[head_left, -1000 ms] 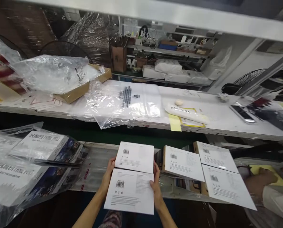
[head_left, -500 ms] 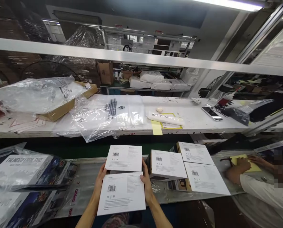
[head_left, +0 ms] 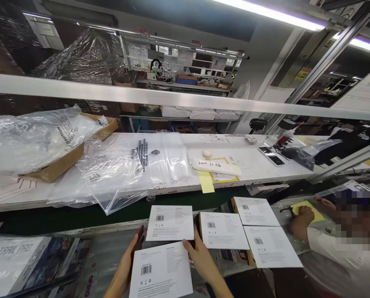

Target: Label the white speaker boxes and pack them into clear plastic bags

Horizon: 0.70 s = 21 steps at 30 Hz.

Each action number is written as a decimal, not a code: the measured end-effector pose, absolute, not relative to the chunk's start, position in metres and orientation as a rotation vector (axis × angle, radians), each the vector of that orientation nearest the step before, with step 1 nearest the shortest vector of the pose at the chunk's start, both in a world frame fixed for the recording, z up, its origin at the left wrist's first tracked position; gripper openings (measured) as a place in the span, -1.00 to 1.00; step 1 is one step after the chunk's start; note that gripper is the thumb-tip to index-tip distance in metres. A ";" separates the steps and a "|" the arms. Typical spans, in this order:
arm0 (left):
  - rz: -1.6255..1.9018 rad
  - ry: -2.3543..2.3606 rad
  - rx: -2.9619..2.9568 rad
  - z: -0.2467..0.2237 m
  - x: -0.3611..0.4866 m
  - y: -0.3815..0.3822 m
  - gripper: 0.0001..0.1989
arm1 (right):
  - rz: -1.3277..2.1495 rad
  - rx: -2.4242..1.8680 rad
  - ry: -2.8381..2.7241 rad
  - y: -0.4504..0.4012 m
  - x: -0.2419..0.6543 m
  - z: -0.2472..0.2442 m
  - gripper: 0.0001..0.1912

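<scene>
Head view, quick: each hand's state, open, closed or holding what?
Left hand: at the left edge of the nearest white rectangular cardboard box; grip cannot be told.
Right hand: thumb at that box's far right corner; grip unclear.

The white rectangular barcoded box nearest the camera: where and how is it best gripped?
Probably grip the near white barcoded box by its left and right sides, one hand coming from each. Its broad, flat top shows no handle, and another white rectangular box lies close beyond its far edge. The left hand and right hand flank it.
</scene>
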<state>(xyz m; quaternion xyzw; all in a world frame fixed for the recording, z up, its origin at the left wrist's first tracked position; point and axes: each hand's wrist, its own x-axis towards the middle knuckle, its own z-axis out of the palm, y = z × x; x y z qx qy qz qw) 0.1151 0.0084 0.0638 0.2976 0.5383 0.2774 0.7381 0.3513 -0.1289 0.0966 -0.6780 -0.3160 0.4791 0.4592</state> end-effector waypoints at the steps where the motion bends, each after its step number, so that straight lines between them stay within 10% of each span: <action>1: 0.609 1.206 0.732 0.065 0.110 0.018 -0.25 | 1.217 -1.682 -0.857 -0.137 0.360 0.112 -0.27; 7: 0.373 1.134 1.574 0.157 0.112 0.052 -0.40 | 1.374 -1.620 -1.479 -0.125 0.468 0.228 -0.72; 11: 0.555 0.784 2.028 0.223 0.212 0.046 -0.62 | 0.249 -1.961 -1.580 -0.040 0.563 0.253 -0.39; 15: 0.552 0.395 2.534 0.212 0.331 0.056 -0.28 | 0.275 -2.128 -1.788 0.010 0.625 0.234 -0.17; 21: 0.728 0.510 2.668 0.181 0.353 0.058 -0.57 | 0.156 -2.060 -1.686 -0.018 0.666 0.229 -0.40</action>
